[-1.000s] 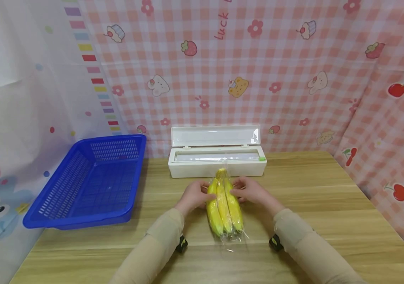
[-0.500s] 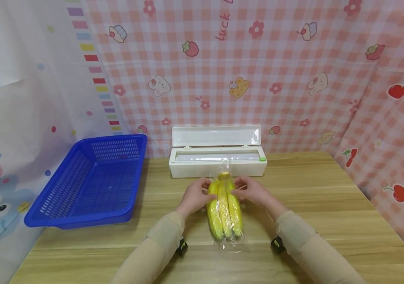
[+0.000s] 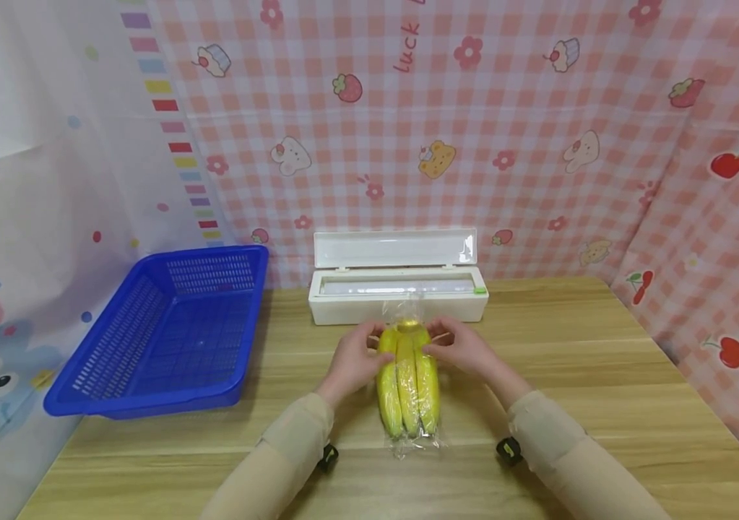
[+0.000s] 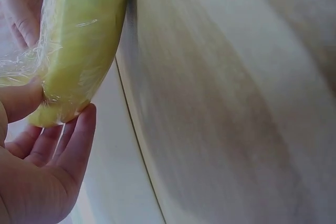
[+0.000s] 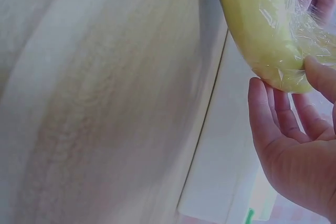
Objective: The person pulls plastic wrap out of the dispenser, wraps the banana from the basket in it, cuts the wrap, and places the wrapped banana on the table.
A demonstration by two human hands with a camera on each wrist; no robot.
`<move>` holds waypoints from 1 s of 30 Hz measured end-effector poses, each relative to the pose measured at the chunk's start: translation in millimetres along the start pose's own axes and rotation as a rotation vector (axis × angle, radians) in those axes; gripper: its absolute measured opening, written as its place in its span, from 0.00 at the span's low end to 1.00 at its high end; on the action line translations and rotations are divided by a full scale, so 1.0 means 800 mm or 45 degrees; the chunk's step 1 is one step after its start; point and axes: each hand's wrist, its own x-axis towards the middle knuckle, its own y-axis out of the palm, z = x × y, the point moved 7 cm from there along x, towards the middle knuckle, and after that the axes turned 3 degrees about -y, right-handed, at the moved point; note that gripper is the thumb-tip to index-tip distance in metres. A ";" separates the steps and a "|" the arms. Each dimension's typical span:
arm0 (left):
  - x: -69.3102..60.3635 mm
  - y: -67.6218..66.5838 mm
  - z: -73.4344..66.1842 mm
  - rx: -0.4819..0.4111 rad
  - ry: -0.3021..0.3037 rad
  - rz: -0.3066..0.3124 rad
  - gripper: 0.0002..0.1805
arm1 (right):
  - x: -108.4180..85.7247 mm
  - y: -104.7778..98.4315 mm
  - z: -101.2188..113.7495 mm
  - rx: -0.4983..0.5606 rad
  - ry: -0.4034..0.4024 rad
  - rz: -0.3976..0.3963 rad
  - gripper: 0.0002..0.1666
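Observation:
A bunch of yellow bananas [image 3: 408, 383] wrapped in clear cling film lies in the middle of the wooden table, stem end away from me. My left hand [image 3: 351, 361] holds its left side near the stem, thumb on top. On the opposite side my right hand [image 3: 465, 354] grips it the same way. Loose film [image 3: 403, 309] sticks out past the stem. In the left wrist view, left-hand fingertips [image 4: 86, 114] curl under the wrapped bananas [image 4: 86, 30]. The right wrist view has my right hand [image 5: 294, 150] pinching the bananas [image 5: 257, 19] between thumb and fingers.
Just behind the bananas stands a white cling film dispenser [image 3: 343, 312], its lid [image 3: 395, 249] raised, with a green slider [image 3: 480, 290] at the right. A blue plastic basket [image 3: 248, 332] sits at the left. Pink checked cloth [image 3: 525, 195] hangs behind the table.
The stem end of the bananas has shifted slightly toward me, and more loose film shows beyond it. Both hands keep their hold on the sides.

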 end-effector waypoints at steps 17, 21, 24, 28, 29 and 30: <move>-0.025 -0.010 -0.030 0.059 0.220 -0.097 0.23 | -0.022 0.000 0.038 -0.069 -0.231 -0.077 0.18; -0.033 -0.013 -0.038 0.084 0.252 -0.104 0.24 | -0.029 0.001 0.046 -0.051 -0.278 -0.103 0.18; -0.038 -0.014 -0.041 0.085 0.269 -0.080 0.27 | -0.033 0.002 0.051 -0.072 -0.327 -0.117 0.19; -0.047 -0.017 -0.044 0.138 0.355 -0.037 0.32 | -0.039 0.004 0.058 -0.122 -0.401 -0.128 0.21; -0.050 -0.018 -0.046 0.173 0.388 -0.043 0.33 | -0.041 0.004 0.060 -0.134 -0.417 -0.130 0.22; -0.053 -0.020 -0.048 0.209 0.427 -0.056 0.34 | -0.042 0.004 0.062 -0.148 -0.429 -0.135 0.22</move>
